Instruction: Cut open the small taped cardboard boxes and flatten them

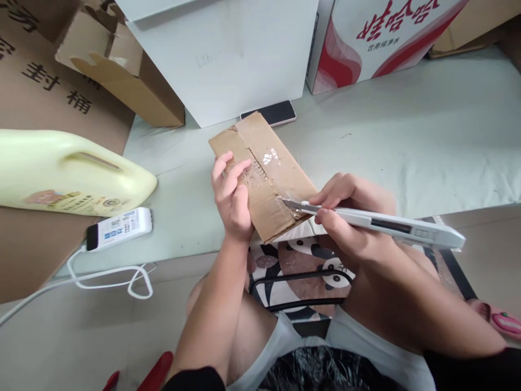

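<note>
Head view: small cardboard box (280,174) above the near edge of a pale-covered bench (386,130), its far corner overlapping a phone (279,113) in sight. Left hand (234,198) grasping the box by its left long side, fingertips on the taped face. Right hand (354,212) clasping a utility knife (391,225) between thumb and fingers, blade (291,204) out, tip at the tape near the box's lower end. Handling, by judgement: box probably light, contents hidden; walls fairly stiff but worn, likely to dent under pressure; taped strip slicker than bare card. Best hold probably the long edges, well clear of the blade; knife by its handle, rigid, thin blade likely brittle.
</note>
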`<action>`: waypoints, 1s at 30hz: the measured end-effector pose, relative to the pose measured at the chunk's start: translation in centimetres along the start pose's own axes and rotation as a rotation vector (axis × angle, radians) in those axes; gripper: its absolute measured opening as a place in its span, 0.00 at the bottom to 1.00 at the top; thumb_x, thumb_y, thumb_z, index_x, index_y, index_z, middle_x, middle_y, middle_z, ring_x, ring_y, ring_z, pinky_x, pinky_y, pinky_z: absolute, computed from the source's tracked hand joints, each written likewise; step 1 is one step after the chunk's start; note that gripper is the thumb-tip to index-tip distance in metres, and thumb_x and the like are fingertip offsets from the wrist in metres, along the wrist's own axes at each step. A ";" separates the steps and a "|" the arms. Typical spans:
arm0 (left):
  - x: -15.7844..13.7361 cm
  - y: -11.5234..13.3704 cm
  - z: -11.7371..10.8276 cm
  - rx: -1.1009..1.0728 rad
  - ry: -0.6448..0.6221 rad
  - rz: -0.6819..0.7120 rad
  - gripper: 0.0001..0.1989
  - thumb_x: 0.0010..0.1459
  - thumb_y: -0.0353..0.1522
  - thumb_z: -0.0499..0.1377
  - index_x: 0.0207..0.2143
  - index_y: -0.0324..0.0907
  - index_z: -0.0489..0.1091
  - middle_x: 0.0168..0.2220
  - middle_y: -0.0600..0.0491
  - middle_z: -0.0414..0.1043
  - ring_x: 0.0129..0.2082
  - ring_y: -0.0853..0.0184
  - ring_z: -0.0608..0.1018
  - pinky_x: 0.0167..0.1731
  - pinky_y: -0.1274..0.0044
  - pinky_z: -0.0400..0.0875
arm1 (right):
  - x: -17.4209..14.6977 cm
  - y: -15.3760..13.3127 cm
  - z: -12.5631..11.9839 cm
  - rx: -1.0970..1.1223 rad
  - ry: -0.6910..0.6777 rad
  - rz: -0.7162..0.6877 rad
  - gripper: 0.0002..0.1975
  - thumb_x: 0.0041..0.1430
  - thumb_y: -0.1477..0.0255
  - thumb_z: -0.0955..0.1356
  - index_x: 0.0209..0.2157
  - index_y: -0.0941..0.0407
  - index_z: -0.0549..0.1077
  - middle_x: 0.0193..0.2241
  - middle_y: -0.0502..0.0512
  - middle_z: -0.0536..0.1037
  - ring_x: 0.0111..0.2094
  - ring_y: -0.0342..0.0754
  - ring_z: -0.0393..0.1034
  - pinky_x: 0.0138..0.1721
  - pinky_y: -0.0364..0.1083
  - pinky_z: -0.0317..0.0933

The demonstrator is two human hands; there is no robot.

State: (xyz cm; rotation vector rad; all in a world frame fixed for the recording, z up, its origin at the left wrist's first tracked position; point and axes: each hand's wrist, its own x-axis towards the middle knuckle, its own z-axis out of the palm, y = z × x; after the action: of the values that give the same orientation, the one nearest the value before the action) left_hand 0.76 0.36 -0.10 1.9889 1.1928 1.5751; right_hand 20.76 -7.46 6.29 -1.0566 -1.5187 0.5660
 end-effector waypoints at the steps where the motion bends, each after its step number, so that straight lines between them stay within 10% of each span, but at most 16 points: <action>1: 0.0 0.0 0.0 0.000 0.001 -0.002 0.24 0.70 0.47 0.46 0.52 0.47 0.76 0.62 0.49 0.67 0.68 0.53 0.65 0.71 0.57 0.57 | 0.0 -0.1 -0.1 -0.003 -0.002 0.004 0.07 0.55 0.75 0.70 0.27 0.52 0.67 0.27 0.48 0.80 0.24 0.43 0.71 0.25 0.44 0.63; 9: 0.0 -0.2 -0.1 0.041 -0.004 -0.020 0.27 0.70 0.49 0.44 0.51 0.45 0.76 0.60 0.49 0.69 0.69 0.49 0.65 0.71 0.54 0.57 | 1.1 -0.7 -0.8 -0.070 -0.173 0.048 0.07 0.51 0.78 0.68 0.26 0.52 0.68 0.25 0.48 0.80 0.22 0.43 0.70 0.24 0.44 0.62; 19: 0.1 -0.1 -0.1 0.009 -0.020 -0.007 0.25 0.70 0.46 0.45 0.52 0.46 0.75 0.62 0.48 0.67 0.69 0.52 0.65 0.70 0.56 0.60 | 0.4 0.1 -0.4 0.024 -0.021 -0.070 0.08 0.48 0.78 0.68 0.24 0.52 0.66 0.24 0.49 0.79 0.20 0.43 0.69 0.20 0.44 0.59; 30: 0.1 -0.5 0.0 0.010 -0.030 -0.026 0.25 0.69 0.47 0.42 0.50 0.47 0.74 0.62 0.51 0.68 0.71 0.50 0.61 0.72 0.53 0.54 | 1.1 -1.0 -0.8 0.051 -0.174 0.180 0.06 0.50 0.75 0.69 0.25 0.53 0.67 0.23 0.49 0.78 0.23 0.43 0.70 0.23 0.43 0.61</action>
State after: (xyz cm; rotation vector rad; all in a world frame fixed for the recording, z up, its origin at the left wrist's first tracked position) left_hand 0.56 0.71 -0.44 1.9882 1.2123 1.5239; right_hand 21.31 -7.10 7.88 -1.1352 -1.5594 0.8359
